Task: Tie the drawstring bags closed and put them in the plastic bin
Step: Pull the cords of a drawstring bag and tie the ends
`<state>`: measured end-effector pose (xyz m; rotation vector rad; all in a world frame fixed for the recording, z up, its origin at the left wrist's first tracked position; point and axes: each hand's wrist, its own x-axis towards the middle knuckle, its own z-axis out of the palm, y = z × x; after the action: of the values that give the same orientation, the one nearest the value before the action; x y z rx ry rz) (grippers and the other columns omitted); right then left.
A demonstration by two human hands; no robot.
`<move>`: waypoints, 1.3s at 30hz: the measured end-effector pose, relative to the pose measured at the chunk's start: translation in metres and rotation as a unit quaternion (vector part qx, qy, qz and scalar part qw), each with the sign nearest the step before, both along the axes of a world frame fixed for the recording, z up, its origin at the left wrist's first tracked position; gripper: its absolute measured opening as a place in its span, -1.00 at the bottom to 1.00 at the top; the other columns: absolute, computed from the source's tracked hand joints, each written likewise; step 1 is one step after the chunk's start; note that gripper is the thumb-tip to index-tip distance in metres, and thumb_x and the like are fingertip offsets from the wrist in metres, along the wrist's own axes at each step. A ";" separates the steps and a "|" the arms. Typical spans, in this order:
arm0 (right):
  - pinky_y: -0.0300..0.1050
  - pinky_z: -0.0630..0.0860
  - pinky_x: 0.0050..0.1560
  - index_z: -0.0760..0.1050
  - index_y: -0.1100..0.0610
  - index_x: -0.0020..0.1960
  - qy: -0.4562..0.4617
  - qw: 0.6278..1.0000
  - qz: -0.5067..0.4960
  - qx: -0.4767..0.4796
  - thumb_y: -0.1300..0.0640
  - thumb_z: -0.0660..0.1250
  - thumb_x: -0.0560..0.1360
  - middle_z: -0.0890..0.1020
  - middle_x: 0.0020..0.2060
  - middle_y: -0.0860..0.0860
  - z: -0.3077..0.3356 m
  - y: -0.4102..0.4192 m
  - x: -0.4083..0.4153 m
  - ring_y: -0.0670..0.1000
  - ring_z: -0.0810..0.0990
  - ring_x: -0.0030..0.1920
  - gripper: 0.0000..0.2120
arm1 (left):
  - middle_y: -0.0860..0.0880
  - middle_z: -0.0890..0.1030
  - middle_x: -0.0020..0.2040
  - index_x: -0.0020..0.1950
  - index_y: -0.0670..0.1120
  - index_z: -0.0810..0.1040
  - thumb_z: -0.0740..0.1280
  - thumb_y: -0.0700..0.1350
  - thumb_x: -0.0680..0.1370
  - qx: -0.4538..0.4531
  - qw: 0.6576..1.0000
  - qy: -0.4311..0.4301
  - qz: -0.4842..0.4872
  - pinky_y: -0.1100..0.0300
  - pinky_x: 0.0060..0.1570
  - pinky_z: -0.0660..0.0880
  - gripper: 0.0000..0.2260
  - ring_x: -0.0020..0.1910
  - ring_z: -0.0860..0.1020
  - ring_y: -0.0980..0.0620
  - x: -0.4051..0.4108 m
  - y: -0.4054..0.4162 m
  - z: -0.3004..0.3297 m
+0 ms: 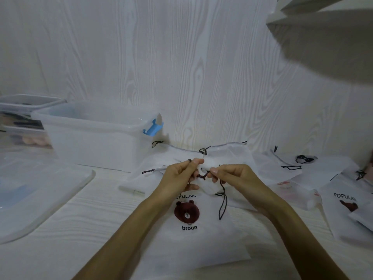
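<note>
Frosted white plastic, a bear face and "broun" printed on it: the drawstring bag (193,235) lies flat on the pale wood-grain table (84,229), straight in front of me. Its neck is gathered up between my hands.

My left hand (177,178) pinches the dark cord (201,176) at the bunched neck, fingers curled, one strand looped over a fingertip. My right hand (232,175) pinches the other end of the cord, close beside the left, fingertips nearly meeting over the knot area. A long loop of the cord (223,205) hangs down from the right hand onto the bag's face.

Plastic bin (96,138): left of the bag and farther back, against the wall, open top, a blue clip (152,127) on its near-right corner. Its lid (40,197) lies flat, well left of the bag.

More bags (343,201) of the same kind lie spread to the right of the bag and behind it, cords loose.
</note>
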<state>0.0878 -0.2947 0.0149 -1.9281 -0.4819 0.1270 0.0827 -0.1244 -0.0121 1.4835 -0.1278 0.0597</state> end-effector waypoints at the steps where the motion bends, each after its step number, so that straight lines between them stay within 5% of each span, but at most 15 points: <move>1: -0.58 0.37 -0.18 0.65 0.15 -0.10 0.001 1.000 -0.006 0.010 0.04 0.27 0.52 0.67 -0.28 -0.23 -0.001 0.001 0.001 -0.39 0.56 -0.19 -0.76 | 0.08 0.43 -0.33 0.17 -0.06 0.58 0.18 -0.05 0.63 -0.013 1.000 0.014 -0.015 0.37 -0.28 0.52 -0.76 -0.35 0.40 0.19 0.001 0.000 0.001; 6: -0.41 0.46 -0.04 0.67 0.00 0.00 -0.052 0.998 -0.032 0.019 0.03 0.35 0.47 0.70 -0.11 -0.13 -0.003 0.002 0.004 -0.18 0.62 -0.06 -0.83 | 0.06 0.46 -0.31 0.16 -0.09 0.56 0.12 -0.23 0.63 -0.001 0.999 0.007 -0.035 0.34 -0.36 0.48 -0.75 -0.39 0.37 0.18 0.001 0.003 0.007; 9: -0.42 0.35 -0.21 0.69 -0.05 -0.11 -0.128 0.990 -0.052 0.015 -0.05 0.41 0.35 0.64 -0.25 -0.16 -0.002 0.002 0.003 -0.19 0.46 -0.28 -0.83 | 0.13 0.48 -0.34 0.08 0.02 0.61 0.18 -0.14 0.63 0.043 0.997 -0.057 -0.038 0.35 -0.42 0.39 -0.79 -0.43 0.36 0.22 -0.001 0.006 0.005; 13: -0.40 0.33 -0.22 0.69 -0.07 -0.20 -0.161 0.985 -0.044 0.034 -0.08 0.45 0.27 0.58 -0.31 -0.04 0.003 0.005 -0.001 -0.20 0.41 -0.31 -0.85 | 0.14 0.36 -0.43 0.09 0.03 0.64 0.21 -0.06 0.61 0.080 0.991 -0.076 -0.070 0.37 -0.45 0.26 -0.79 -0.45 0.29 0.20 -0.003 0.006 0.005; 17: -0.40 0.31 -0.18 0.67 -0.13 -0.20 -0.177 0.983 -0.039 0.013 -0.09 0.42 0.29 0.55 -0.26 0.08 0.003 0.007 -0.003 -0.17 0.39 -0.27 -0.88 | 0.13 0.36 -0.38 -0.20 0.15 0.62 0.20 -0.19 0.53 0.128 0.982 -0.059 -0.125 0.37 -0.41 0.28 -0.70 -0.35 0.30 0.15 -0.002 0.004 0.006; 21: -0.39 0.33 -0.15 0.68 -0.10 -0.18 -0.187 0.982 -0.041 0.004 0.02 0.45 0.37 0.53 -0.28 0.07 0.001 0.008 -0.002 -0.05 0.44 -0.19 -0.95 | 0.23 0.61 -0.12 0.09 0.01 0.59 0.28 -0.19 0.58 0.178 0.965 -0.127 -0.144 0.46 -0.09 0.43 -0.83 -0.10 0.54 0.32 -0.009 0.003 0.004; 24: -0.37 0.35 -0.17 0.68 -0.07 -0.20 -0.200 0.978 -0.052 -0.001 0.07 0.49 0.36 0.55 -0.30 0.06 -0.002 0.012 -0.001 -0.03 0.46 -0.19 -0.95 | -0.05 0.60 0.16 0.26 -0.05 0.54 0.21 -0.14 0.63 0.210 0.953 -0.177 -0.126 0.26 0.20 0.43 -0.76 0.17 0.53 0.10 -0.010 0.001 0.000; 26: -0.37 0.35 -0.19 0.67 -0.06 -0.23 -0.199 0.978 -0.055 0.008 0.02 0.49 0.34 0.55 -0.33 0.04 -0.004 0.016 -0.003 -0.10 0.45 -0.23 -0.97 | -0.05 0.61 0.16 0.26 -0.07 0.53 0.15 -0.15 0.65 0.218 0.953 -0.174 -0.118 0.32 0.19 0.42 -0.75 0.15 0.54 0.15 -0.008 0.001 -0.002; 29: -0.40 0.35 -0.26 0.64 0.09 -0.25 -0.181 0.977 -0.101 0.056 -0.06 0.41 0.39 0.59 -0.31 0.07 0.001 0.018 -0.004 -0.21 0.47 -0.34 -0.79 | 0.19 0.60 -0.20 0.07 0.05 0.54 0.12 -0.07 0.66 0.239 0.951 -0.163 -0.107 0.30 -0.06 0.43 -0.80 -0.19 0.52 0.29 -0.008 0.000 -0.002; 32: -0.45 0.41 -0.21 0.63 0.11 -0.17 -0.111 0.983 -0.140 0.034 -0.10 0.33 0.47 0.64 -0.23 0.01 0.003 0.017 -0.002 -0.25 0.57 -0.29 -0.72 | 0.30 0.59 0.03 0.25 0.02 0.54 0.12 -0.02 0.65 0.255 0.947 -0.156 -0.119 0.43 0.12 0.36 -0.73 0.07 0.51 0.38 -0.008 -0.002 -0.003; 34: -0.32 0.45 -0.09 0.63 -0.04 -0.23 -0.092 0.986 -0.136 -0.024 -0.19 0.34 0.42 0.64 -0.19 -0.02 -0.001 0.019 0.000 -0.15 0.60 -0.16 -0.76 | 0.18 0.62 -0.05 0.10 -0.02 0.58 0.13 0.14 0.61 0.266 0.946 -0.149 -0.113 0.16 0.12 0.47 -0.67 -0.03 0.55 0.22 -0.005 -0.001 -0.007; 36: -0.25 0.43 -0.09 0.61 -0.12 -0.30 -0.090 0.983 -0.147 -0.055 -0.19 0.39 0.38 0.61 -0.16 0.04 -0.003 0.021 0.000 -0.07 0.55 -0.13 -0.82 | -0.15 0.62 -0.03 0.09 -0.16 0.54 0.11 0.30 0.53 0.287 0.940 -0.150 -0.103 -0.15 0.14 0.45 -0.46 -0.03 0.57 -0.05 -0.003 -0.002 -0.011; 39: -0.28 0.37 -0.20 0.59 -0.15 -0.34 -0.101 0.980 -0.159 -0.070 -0.13 0.44 0.36 0.57 -0.23 0.04 0.000 0.021 -0.001 -0.12 0.48 -0.25 -0.86 | -0.28 0.58 0.01 0.10 -0.20 0.52 0.09 0.29 0.49 0.288 0.940 -0.150 -0.101 -0.21 0.14 0.42 -0.42 0.00 0.56 -0.14 -0.001 0.000 -0.014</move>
<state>0.0865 -0.2734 0.0153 -2.1419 -0.2977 -0.2514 0.0817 -0.1248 -0.0265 2.0301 -0.5859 0.0877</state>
